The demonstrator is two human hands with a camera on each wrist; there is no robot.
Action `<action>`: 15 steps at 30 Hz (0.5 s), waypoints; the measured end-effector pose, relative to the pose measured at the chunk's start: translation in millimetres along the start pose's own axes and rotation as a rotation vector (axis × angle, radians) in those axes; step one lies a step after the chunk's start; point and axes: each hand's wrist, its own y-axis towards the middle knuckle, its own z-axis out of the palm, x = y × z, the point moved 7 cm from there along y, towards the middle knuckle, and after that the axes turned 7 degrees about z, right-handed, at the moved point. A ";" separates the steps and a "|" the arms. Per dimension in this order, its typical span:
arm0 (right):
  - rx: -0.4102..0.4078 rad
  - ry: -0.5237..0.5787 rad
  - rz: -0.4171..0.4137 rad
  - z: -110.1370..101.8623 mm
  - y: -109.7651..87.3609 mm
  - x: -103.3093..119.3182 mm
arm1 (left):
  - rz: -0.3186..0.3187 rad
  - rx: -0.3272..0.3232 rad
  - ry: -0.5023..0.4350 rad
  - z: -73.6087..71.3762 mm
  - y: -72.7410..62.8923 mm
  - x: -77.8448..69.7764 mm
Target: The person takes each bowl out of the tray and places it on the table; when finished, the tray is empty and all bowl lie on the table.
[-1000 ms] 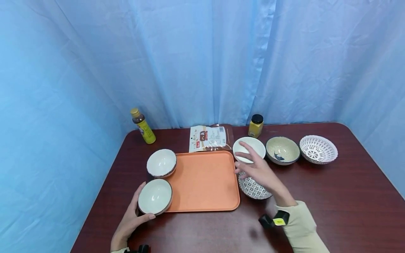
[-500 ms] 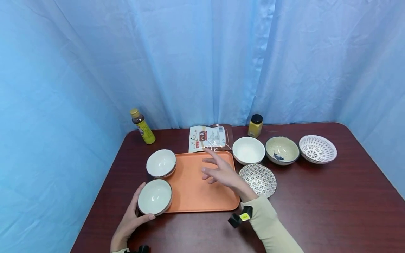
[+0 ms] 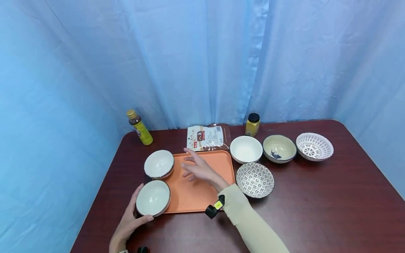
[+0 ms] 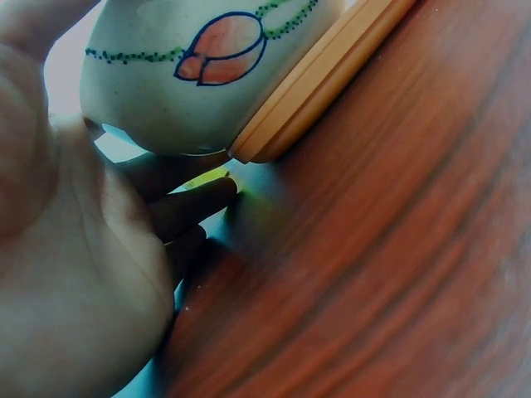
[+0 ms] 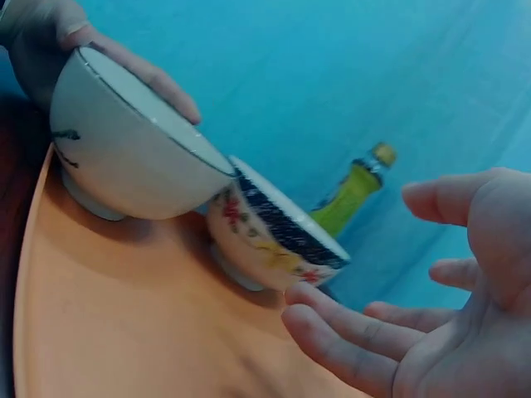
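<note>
My left hand [image 3: 128, 218] holds a pale, dark-rimmed bowl [image 3: 153, 198] at the front left corner of the orange tray [image 3: 202, 211], thumb at the near side and fingers along the left. In the left wrist view, this bowl [image 4: 166, 99] shows a painted pink petal shape. Just behind it stands a white bowl [image 3: 159, 163] with a patterned outside; the right wrist view shows flowers and a dark blue band on this bowl [image 5: 270, 240]. Over the tray hovers my right hand [image 3: 200, 170], holding nothing, fingers spread towards the flowered bowl and apart from it in the head view.
A white bowl [image 3: 246, 149], a patterned bowl [image 3: 255, 180], a beige bowl with a fish [image 3: 280, 149] and a latticed white bowl [image 3: 314, 146] stand right of the tray. Behind are a food pouch [image 3: 205, 137], a black-lidded jar [image 3: 252, 125] and a yellow-capped bottle [image 3: 140, 128].
My right hand has moved left from above the bowls on the right to over the tray, near the flowered bowl. My left hand stays on its bowl. The head view has shifted slightly.
</note>
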 end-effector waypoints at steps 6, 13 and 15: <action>0.049 0.001 0.020 18.7 19.2 -5.3 | 0.003 -0.005 0.002 0.5 0.2 1.2; 0.065 0.051 0.050 33.2 37.8 -14.0 | 0.008 -0.006 0.005 0.2 1.1 1.1; 0.068 0.067 0.055 35.9 42.2 -16.7 | 0.007 -0.005 0.009 0.3 1.8 1.6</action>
